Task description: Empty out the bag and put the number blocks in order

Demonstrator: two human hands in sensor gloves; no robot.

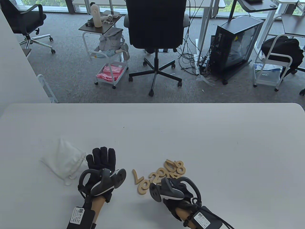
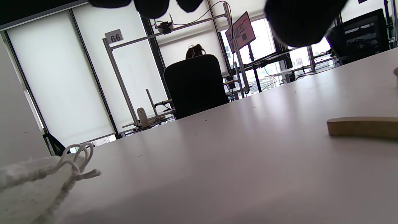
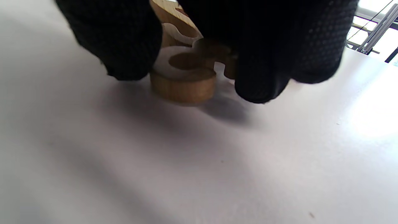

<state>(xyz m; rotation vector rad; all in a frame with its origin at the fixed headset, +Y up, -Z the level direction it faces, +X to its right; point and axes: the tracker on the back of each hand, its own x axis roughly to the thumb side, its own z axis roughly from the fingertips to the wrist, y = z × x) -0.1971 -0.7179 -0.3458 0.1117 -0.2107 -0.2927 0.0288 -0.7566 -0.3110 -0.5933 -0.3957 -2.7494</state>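
Both hands wear black knit gloves with a dotted grip texture. The left hand [image 1: 101, 159] and the right hand [image 1: 177, 190] each carry a grey and white tracker with a dark ring, strapped on the back. Black wrist units bear white labels with a printed code, and a thin black cable seemingly trails from the right one.

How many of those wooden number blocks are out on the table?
About 7 show, though more may hide under the right hand. Two sit apart at the left, a 7-like block and a 6-like block. The rest form an overlapping pile beside them.
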